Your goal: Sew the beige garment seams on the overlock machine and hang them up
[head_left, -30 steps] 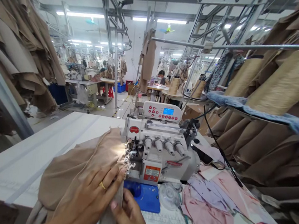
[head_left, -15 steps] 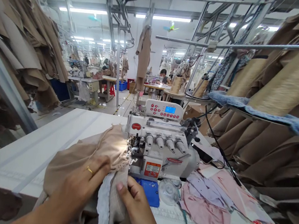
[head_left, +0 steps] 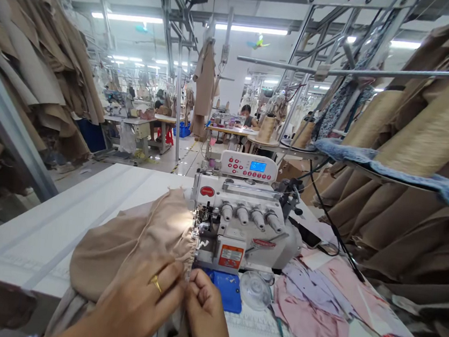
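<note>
Garment sewing floor under overhead strip lights. Both sides of the station are lined with metal racks carrying hanging tan fabric panels (head_left: 36,71). Large tan thread cones (head_left: 435,133) stand on the right. A seated co-worker (head_left: 246,118) is at a far table, well apart from this station.

The white sewing table (head_left: 80,222) carries a white overlock sewing machine (head_left: 239,213) with a lit red-buttoned control panel (head_left: 249,167). A gathered beige fabric piece (head_left: 117,253) lies on the table to the left of the machine, its ruffled edge running up to the presser foot (head_left: 203,223).

Left hand (head_left: 132,304), wearing a gold ring (head_left: 157,283): fingers pressed together, lying on the fabric just below the machine's needle area. Right hand (head_left: 203,317): fingers curled, pinching the gathered edge against the thumb, with the fingertips of both hands nearly meeting at that edge. Exact contact is partly hidden.

Just right of the hands lie a blue plastic plate (head_left: 226,293) and a clear round plastic disc (head_left: 255,291). Pink fabric pieces (head_left: 308,324) and lilac fabric strips (head_left: 312,289) lie further right on the table.
</note>
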A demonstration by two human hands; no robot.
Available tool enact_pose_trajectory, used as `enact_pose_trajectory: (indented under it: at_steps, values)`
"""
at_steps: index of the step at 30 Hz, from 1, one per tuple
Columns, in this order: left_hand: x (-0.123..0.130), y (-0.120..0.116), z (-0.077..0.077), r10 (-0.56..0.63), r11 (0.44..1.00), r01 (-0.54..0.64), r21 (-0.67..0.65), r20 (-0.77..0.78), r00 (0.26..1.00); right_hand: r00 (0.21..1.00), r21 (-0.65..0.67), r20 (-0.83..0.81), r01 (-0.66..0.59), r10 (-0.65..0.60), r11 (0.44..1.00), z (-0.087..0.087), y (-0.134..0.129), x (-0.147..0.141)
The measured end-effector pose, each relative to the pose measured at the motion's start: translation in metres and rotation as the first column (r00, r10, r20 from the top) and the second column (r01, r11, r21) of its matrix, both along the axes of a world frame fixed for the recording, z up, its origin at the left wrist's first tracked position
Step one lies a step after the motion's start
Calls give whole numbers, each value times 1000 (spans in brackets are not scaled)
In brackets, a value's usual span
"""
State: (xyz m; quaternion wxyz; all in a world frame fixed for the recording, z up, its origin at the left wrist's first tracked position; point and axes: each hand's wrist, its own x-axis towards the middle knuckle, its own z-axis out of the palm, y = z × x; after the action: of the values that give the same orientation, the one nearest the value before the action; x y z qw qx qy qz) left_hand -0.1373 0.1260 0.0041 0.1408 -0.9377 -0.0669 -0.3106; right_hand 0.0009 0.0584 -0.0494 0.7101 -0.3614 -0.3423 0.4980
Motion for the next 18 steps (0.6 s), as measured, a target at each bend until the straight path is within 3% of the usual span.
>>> enact_pose_trajectory:
  at_steps: [4,9,18]
  values:
    - [1,-2,-1,-22,998,26,59,-73,997,996,-95,73,48,-41,994,-7,-7,3]
    - [4,-5,0,-148,984,152,90,-41,988,980,-94,197,26,-7,995,-9,-14,7]
    - [3,-3,-3,-130,979,147,-138,128,983,990,-137,138,14,5,991,-6,-16,4]
